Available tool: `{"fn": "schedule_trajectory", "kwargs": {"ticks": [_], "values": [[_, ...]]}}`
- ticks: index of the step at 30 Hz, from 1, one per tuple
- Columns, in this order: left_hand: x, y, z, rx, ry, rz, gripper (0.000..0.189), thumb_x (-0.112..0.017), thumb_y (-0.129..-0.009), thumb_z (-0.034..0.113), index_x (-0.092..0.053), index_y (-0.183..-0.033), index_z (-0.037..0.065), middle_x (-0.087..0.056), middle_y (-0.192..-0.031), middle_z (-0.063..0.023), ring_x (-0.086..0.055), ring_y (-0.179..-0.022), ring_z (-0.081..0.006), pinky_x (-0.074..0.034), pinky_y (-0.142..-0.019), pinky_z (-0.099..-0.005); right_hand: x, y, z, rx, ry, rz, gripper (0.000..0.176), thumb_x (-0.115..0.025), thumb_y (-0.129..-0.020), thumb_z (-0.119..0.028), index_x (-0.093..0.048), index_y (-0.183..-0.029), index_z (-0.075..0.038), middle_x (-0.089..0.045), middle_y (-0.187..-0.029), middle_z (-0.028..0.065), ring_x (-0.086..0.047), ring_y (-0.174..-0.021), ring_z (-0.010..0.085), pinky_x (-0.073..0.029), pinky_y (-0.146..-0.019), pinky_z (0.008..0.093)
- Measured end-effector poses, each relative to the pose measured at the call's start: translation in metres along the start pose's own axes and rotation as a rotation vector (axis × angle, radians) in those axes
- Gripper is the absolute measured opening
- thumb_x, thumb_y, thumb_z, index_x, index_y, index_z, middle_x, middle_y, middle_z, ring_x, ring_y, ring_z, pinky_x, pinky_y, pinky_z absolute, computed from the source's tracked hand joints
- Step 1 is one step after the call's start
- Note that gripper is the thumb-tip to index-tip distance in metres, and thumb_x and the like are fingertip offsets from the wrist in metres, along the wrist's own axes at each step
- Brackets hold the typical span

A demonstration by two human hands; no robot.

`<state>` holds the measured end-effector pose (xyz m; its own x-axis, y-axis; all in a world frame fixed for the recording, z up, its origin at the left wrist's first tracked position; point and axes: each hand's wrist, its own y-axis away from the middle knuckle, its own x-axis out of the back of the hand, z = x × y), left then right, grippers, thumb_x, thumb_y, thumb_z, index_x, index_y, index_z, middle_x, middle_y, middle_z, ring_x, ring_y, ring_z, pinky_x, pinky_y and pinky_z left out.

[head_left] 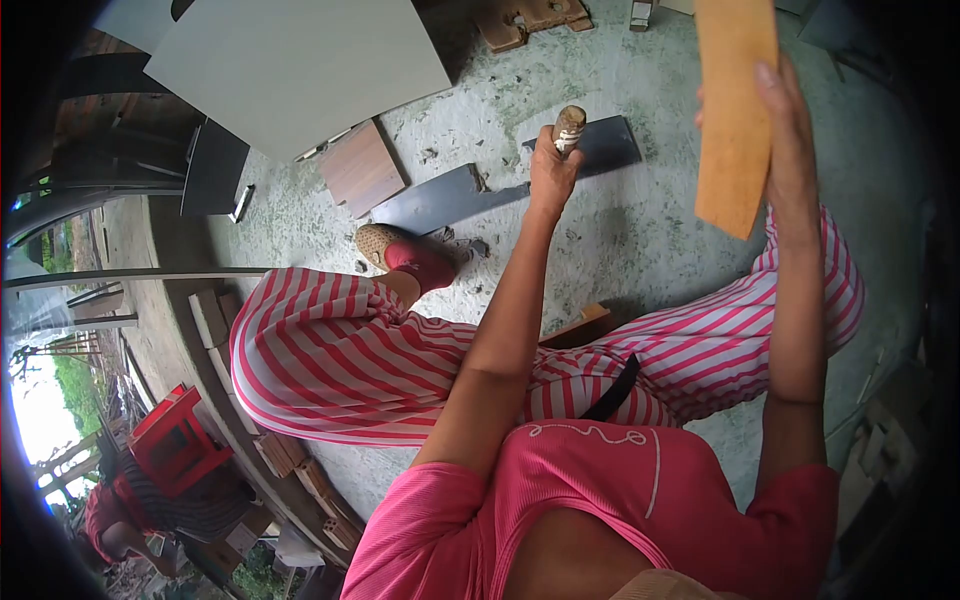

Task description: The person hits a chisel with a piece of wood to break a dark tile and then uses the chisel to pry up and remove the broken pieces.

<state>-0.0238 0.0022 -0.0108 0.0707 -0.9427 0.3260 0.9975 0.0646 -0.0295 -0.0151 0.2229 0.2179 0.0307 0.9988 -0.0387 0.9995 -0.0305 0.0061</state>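
My left hand [555, 172] is wrapped round a short wooden handle [570, 122] with a pale band, its round end facing up; whatever lies below the handle is hidden. Beneath that hand, a dark grey flat strip [430, 203] with a notched edge lies on the floor, with a darker grey piece [608, 146] to its right. At the right, my right hand [787, 125] grips a long yellow-orange wooden board [735, 130] by its right edge, thumb on its face and fingertips showing at the far edge. The board is held up, clear of the other hand.
A large pale panel [300, 75] and a brown wood-grain board [362, 168] lie at the upper left. A cut wooden piece [530, 20] is at the top. Between my legs is a wooden block [580, 328]. A red plastic stool [180, 440] and another person [120, 510] are at the lower left.
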Motion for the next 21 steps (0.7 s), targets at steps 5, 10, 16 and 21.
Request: {"fn": "schedule_trajectory", "kwargs": {"ticks": [5, 10, 16, 21], "values": [[-0.002, -0.003, 0.006, 0.026, -0.037, -0.044, 0.021, -0.06, -0.074, 0.009, -0.048, -0.091, 0.003, -0.058, -0.075, -0.0101, -0.055, -0.067, -0.0177, -0.046, -0.064, -0.0318, 0.001, 0.004, -0.001, 0.226, 0.044, 0.173, 0.051, -0.049, -0.088, -0.041, -0.044, -0.115, 0.002, -0.06, -0.091, 0.013, -0.062, -0.077, 0.0196, -0.051, -0.066, 0.0306], [-0.001, -0.01, -0.017, -0.046, 0.188, -0.024, 0.024, -0.061, -0.072, 0.008, -0.051, -0.093, 0.001, -0.059, -0.076, -0.0138, -0.056, -0.067, -0.0239, -0.046, -0.067, -0.0344, -0.027, 0.033, 0.108, -0.322, 0.362, -0.333, 0.065, -0.056, -0.083, -0.048, -0.046, -0.127, 0.0, -0.058, -0.113, 0.0163, -0.054, -0.108, 0.0227, -0.039, -0.093, 0.0333], [0.013, -0.031, -0.011, 0.087, -0.113, -0.198, 0.03, -0.066, -0.073, 0.016, -0.053, -0.095, -0.001, -0.062, -0.079, -0.0149, -0.059, -0.07, -0.0246, -0.048, -0.069, -0.0332, -0.017, 0.032, 0.002, -0.331, -0.119, -0.117, 0.051, -0.052, -0.088, -0.046, -0.051, -0.118, -0.004, -0.058, -0.091, 0.0072, -0.059, -0.071, 0.0129, -0.05, -0.056, 0.0257], [0.009, -0.05, -0.016, 0.041, -0.274, -0.284, 0.036, -0.069, -0.072, 0.021, -0.054, -0.095, -0.004, -0.064, -0.08, -0.0185, -0.064, -0.073, -0.0289, -0.05, -0.07, -0.0362, 0.069, 0.035, -0.041, -0.187, -0.311, -0.067, 0.044, -0.04, -0.095, -0.038, -0.052, -0.112, 0.001, -0.059, -0.087, 0.0096, -0.059, -0.071, 0.0126, -0.048, -0.069, 0.0223]]}}
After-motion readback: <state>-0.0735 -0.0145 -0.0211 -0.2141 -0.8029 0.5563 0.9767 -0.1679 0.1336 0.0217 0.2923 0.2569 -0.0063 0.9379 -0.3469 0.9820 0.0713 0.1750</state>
